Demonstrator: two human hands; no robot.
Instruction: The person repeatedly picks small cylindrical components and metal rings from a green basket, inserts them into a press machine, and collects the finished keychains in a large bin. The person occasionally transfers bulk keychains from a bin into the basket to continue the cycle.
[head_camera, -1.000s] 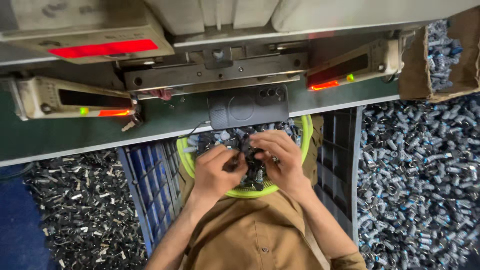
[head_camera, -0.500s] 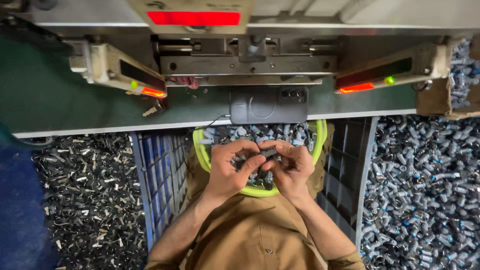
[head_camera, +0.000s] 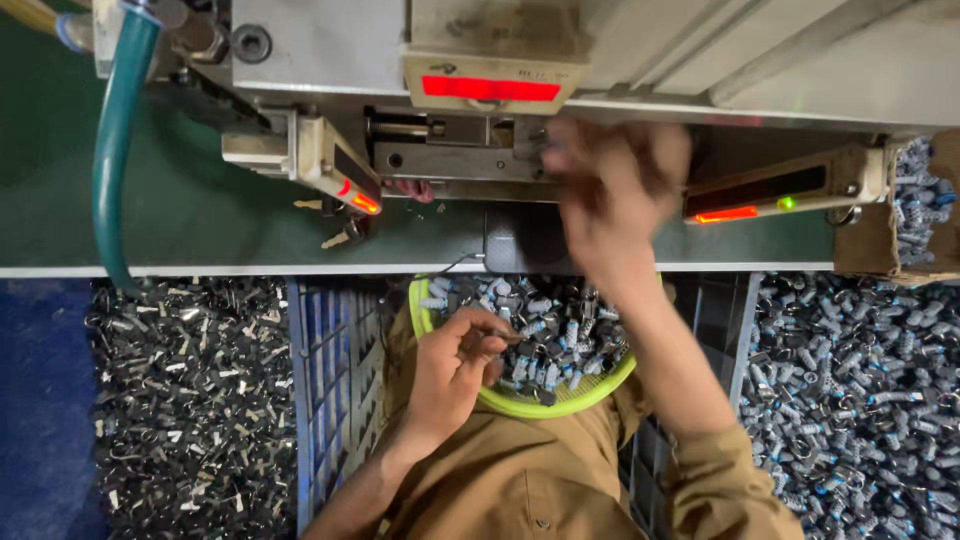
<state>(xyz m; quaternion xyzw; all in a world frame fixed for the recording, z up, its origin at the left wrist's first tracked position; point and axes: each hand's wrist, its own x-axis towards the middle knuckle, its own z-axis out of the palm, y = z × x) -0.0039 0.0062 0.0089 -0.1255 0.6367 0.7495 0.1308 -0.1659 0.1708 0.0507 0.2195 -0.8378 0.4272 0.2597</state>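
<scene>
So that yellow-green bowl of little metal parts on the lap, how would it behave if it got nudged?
The yellow-green bowl looks shallow and heaped with small metal parts, so it is probably heavy for its size. It rests on the lap, not a flat surface, so a nudge could tip it. The loose parts would likely slide and spill. The left hand at its rim may steady it.

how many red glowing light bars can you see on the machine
3: a wide red light bar top centre, a small orange-red one left, another right. Others may be hidden.

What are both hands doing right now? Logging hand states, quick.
Left hand: fingers pinched on a small metal part over the yellow-green bowl.
Right hand: raised at the machine slot, blurred; grip cannot be told.
</scene>
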